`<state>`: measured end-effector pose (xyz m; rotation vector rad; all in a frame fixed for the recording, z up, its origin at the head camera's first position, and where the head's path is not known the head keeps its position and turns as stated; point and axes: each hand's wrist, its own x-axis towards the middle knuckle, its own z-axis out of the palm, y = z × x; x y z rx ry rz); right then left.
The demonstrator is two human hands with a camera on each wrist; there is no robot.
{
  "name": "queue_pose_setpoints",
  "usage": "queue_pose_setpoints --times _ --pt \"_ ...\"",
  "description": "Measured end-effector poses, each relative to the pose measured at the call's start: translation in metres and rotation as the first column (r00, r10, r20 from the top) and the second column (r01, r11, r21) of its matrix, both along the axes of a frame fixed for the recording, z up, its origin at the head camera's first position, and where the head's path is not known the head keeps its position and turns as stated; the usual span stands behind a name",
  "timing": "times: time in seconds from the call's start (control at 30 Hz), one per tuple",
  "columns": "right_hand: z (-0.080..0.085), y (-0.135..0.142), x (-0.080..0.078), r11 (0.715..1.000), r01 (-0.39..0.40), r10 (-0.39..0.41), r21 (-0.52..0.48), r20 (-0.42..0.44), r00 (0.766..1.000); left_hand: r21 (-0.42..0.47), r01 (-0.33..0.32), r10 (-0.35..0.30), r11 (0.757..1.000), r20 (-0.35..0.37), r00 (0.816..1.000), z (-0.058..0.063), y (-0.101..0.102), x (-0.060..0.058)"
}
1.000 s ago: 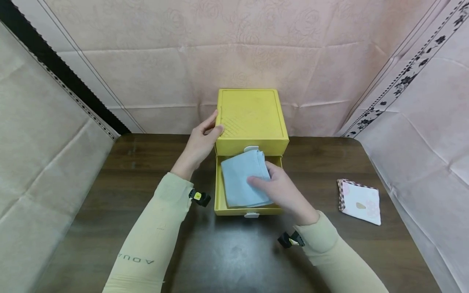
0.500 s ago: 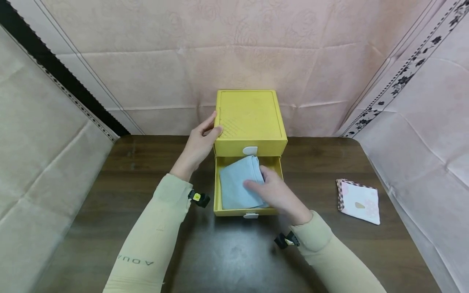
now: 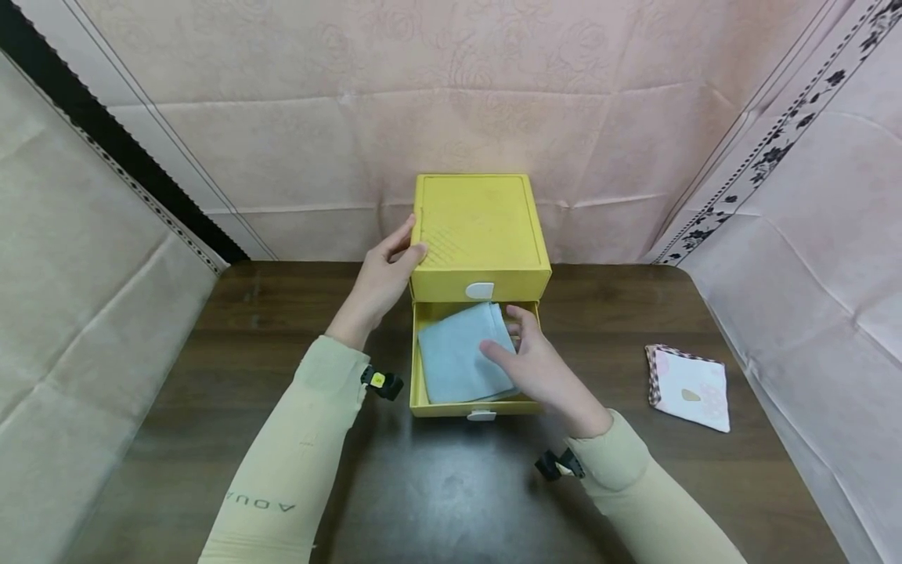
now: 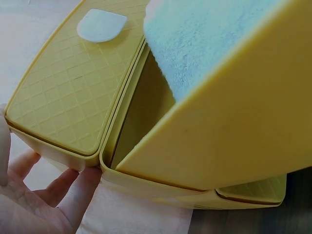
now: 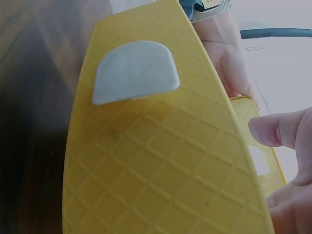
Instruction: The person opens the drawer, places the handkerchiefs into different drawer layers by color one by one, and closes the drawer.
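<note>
Left hand [image 3: 382,278] kept the yellow box [image 3: 482,223] clamped at its left side — likely bracing it — while right hand [image 3: 541,362], grip apart, was at the blue cloth [image 3: 460,359] inside the near, pulled-out drawer [image 3: 438,410].

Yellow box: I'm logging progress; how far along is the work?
Done: the blue cloth lies in the open drawer. In hand: the left hand touches the yellow box; the right hand is at the blue cloth, apparently not gripping. Remaining, probably: closing the drawer; the white cloth lies on the table.
</note>
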<state>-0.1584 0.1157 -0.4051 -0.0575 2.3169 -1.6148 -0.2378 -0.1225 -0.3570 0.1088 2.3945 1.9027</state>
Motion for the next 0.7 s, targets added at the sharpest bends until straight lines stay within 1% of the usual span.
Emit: queue_pose_setpoints --times 0.07,0.23,0.4,0.53,0.6,0.7 --pt "0.001 0.0 0.001 1.0 0.0 0.0 0.026 -0.001 1.0 0.001 0.001 -0.001 1.0 0.002 1.0 0.0 0.0 0.0" --pt "0.002 0.0 0.002 0.998 -0.025 0.025 0.057 0.008 1.0 0.01 0.003 -0.003 1.0 -0.002 1.0 -0.001 0.0 0.0" --pt "0.001 0.002 0.004 0.998 -0.037 0.038 0.047 -0.019 0.999 0.008 0.005 -0.005 1.0 -0.005 1.0 -0.001 0.0 0.001" --pt "0.001 0.006 0.006 0.999 -0.042 0.043 0.012 -0.068 0.997 0.007 0.008 -0.008 1.0 -0.007 1.0 -0.001 0.0 0.001" --pt "0.002 0.008 0.008 0.999 -0.042 0.04 -0.022 -0.096 0.995 0.006 0.008 -0.008 1.0 -0.007 1.0 -0.002 0.0 0.0" --pt "0.004 0.01 0.012 0.994 -0.035 0.023 -0.101 -0.12 0.992 0.01 0.007 -0.007 1.0 -0.005 1.0 -0.01 -0.002 -0.007"
